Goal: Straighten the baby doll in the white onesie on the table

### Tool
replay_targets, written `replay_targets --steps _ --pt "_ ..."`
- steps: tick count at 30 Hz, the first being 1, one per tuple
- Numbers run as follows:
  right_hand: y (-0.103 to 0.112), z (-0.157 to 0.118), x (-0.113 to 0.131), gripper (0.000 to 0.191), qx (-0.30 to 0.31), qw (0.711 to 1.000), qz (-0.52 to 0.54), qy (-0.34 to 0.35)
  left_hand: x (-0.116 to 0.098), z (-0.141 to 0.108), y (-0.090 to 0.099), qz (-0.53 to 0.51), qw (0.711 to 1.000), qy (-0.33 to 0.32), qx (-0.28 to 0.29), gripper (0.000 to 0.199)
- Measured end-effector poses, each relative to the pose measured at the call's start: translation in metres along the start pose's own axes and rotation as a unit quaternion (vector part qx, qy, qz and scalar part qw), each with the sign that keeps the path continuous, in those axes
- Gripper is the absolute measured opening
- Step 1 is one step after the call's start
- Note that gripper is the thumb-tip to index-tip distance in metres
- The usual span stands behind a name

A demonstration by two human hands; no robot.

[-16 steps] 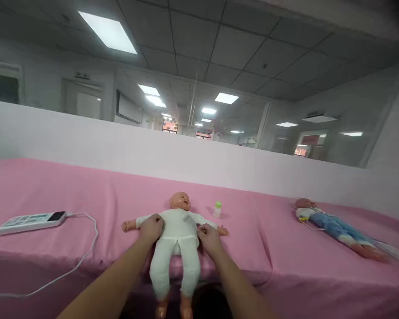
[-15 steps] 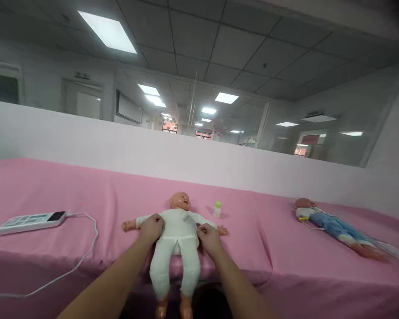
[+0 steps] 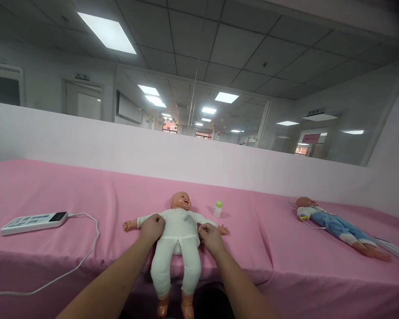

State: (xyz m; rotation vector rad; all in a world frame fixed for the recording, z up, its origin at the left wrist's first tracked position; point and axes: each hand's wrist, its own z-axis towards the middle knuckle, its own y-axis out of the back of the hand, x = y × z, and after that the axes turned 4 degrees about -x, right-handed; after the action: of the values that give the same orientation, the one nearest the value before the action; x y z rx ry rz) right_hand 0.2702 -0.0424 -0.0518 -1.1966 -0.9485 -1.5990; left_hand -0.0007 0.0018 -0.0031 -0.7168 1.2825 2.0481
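Note:
A baby doll (image 3: pixel 177 230) in a white one-piece suit lies on its back on the pink-covered table (image 3: pixel 86 195), head away from me, legs hanging over the near edge. My left hand (image 3: pixel 152 227) is closed on the suit at the doll's right side, under its arm. My right hand (image 3: pixel 211 237) pinches the suit at the doll's other side, by the waist. Both forearms reach in from below.
A small white bottle with a green cap (image 3: pixel 218 208) stands just right of the doll's head. A white power strip (image 3: pixel 33 222) with a cable lies at the left. A second doll in blue clothes (image 3: pixel 335 225) lies at the right. A low white partition runs behind the table.
Both hands stay on the doll's suit. The view has shifted slightly, so more of the doll's feet show.

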Motion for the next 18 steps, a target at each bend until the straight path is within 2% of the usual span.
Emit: replay_targets --steps 9,13,16,18 --pt "0.001 0.004 -0.011 0.017 0.004 1.000 0.017 0.002 0.000 -0.001 0.001 -0.028 1.000 0.010 0.001 0.021" --pt "0.000 0.002 -0.003 0.020 -0.004 1.000 -0.001 0.003 0.000 -0.001 0.002 -0.033 0.999 0.017 0.003 0.020" --pt "0.000 -0.004 0.011 0.027 -0.036 0.999 -0.009 0.012 -0.001 -0.001 0.002 -0.030 0.999 0.022 0.004 0.021" --pt "0.008 -0.017 0.017 0.033 -0.078 0.996 -0.016 0.045 -0.001 -0.001 0.002 -0.026 0.999 0.022 0.003 0.020"
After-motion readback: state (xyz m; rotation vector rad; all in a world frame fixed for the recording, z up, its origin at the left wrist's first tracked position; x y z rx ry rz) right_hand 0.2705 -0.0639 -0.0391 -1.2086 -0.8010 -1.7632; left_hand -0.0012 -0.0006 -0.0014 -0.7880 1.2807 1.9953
